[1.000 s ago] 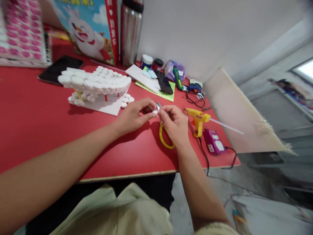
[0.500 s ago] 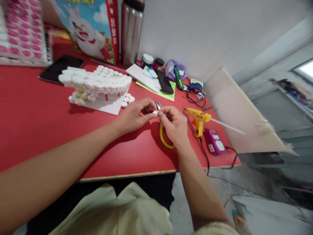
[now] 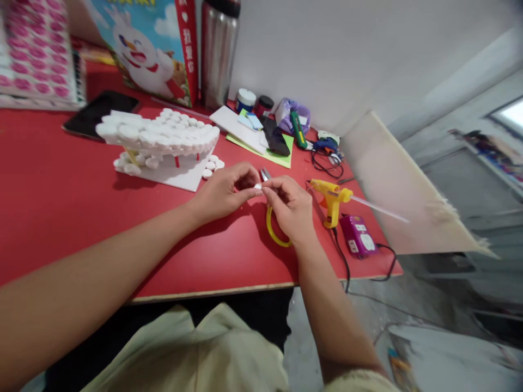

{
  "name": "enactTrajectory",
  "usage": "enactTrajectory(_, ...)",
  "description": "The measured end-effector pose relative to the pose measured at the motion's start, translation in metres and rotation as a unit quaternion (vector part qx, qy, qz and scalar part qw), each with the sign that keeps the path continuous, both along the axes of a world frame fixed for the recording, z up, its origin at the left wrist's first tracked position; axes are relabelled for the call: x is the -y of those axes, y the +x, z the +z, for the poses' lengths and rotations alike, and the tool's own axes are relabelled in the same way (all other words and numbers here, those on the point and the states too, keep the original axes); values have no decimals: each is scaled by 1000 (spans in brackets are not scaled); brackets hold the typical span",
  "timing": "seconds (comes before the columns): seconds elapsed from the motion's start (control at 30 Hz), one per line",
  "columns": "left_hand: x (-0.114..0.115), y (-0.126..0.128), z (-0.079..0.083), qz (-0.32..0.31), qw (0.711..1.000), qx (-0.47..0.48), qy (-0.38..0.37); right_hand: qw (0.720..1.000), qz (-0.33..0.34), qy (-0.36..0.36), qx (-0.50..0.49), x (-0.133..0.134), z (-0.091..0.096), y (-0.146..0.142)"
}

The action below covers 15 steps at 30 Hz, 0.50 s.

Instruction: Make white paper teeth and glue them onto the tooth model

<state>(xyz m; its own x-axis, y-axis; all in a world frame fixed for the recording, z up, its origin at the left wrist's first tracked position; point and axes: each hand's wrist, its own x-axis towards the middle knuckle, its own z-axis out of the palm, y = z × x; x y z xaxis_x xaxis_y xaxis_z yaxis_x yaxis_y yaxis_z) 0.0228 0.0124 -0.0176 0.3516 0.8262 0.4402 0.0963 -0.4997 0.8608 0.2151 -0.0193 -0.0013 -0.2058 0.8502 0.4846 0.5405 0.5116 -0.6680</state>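
Sitting between both hands [image 3: 223, 190], a small white piece [image 3: 257, 186]

Behind the flat red table [image 3: 61, 185] rises a smooth pale-grey wall [image 3: 310, 49], far to the table's right glows a white, dark-framed window [image 3: 510, 128] (partly cut off), and below the table lies mottled grey floor [image 3: 301, 329].

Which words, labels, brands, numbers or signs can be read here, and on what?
"我爱你", below a heart: red side of the cartoon box.
Character above the heart: cut off.
Yellow lettering on its front: cut off, unreadable.
Glue gun: grip label too small to read.
Purple socket box: markings too small.
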Motion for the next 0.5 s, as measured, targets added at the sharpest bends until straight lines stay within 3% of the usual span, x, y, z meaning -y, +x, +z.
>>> enactTrajectory(0.33, 1, 1, 4, -8, 999, 4, -34, 997, 23, 57, 43, -1, 1, 1)
enactTrajectory(0.5, 0, 0, 2, -16, 999, -1, -43, 997, 38, 49, 55, -1, 1, 2)
